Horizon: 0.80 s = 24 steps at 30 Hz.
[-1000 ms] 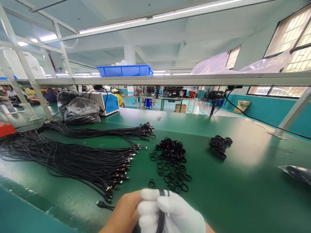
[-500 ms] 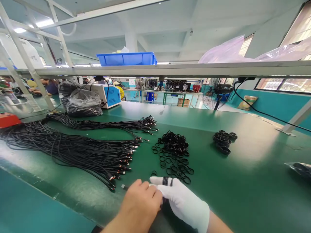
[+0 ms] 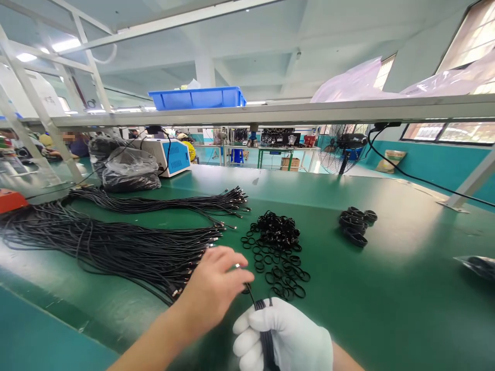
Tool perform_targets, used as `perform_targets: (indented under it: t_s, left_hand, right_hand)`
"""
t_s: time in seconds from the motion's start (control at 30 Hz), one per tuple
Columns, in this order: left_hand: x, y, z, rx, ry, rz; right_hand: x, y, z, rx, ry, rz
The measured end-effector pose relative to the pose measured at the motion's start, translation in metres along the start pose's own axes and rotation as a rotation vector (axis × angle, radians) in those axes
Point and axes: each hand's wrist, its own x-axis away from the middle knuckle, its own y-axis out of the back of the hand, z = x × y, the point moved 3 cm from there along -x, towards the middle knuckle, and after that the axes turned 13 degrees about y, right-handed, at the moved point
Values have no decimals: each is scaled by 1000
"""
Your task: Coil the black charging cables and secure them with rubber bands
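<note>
Right hand (image 3: 288, 330), gloved: was clamped on coil (image 3: 266, 337), low centre | Left hand (image 3: 209, 283), bare: fingers stood about coil's free end (image 3: 251, 295); pinched or loose, I could not tell | Rings (image 3: 278, 232): lay beyond, on table (image 3: 371, 293) | I judged: firm glove hold, gentle draw, no kink served best.

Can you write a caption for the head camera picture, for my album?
Gloved right hand holds a bundled black cable, bare left hand close by, small black rings beyond.
</note>
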Motion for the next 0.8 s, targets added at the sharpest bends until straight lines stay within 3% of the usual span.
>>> perform_targets:
  t_s: [0.1,0.17,0.3,0.37,0.43,0.53,0.63,0.8]
  left_hand:
    - [8,-6,-5,53,-120,82]
    - [8,-11,-3,179,-72,217]
    - [12,-29,10,798,370,530]
    - [19,-45,10,1063,497,635]
    - [25,-63,4,1296,524,639]
    - [28,-81,-6,1618,521,467]
    - [25,-78,-18,1555,509,313]
    - [20,-47,-31,1028,488,244]
  right_hand:
    - [1,5,0,-85,-56,107]
    - [4,6,0,-122,-74,197]
    - [9,2,3,-132,-1,357]
    - [10,-1,3,-111,54,392]
    - [9,0,3,-96,98,381]
    - [8,5,3,-66,107,355]
    - [10,8,11,-23,123,351]
    - [18,7,32,111,142,361]
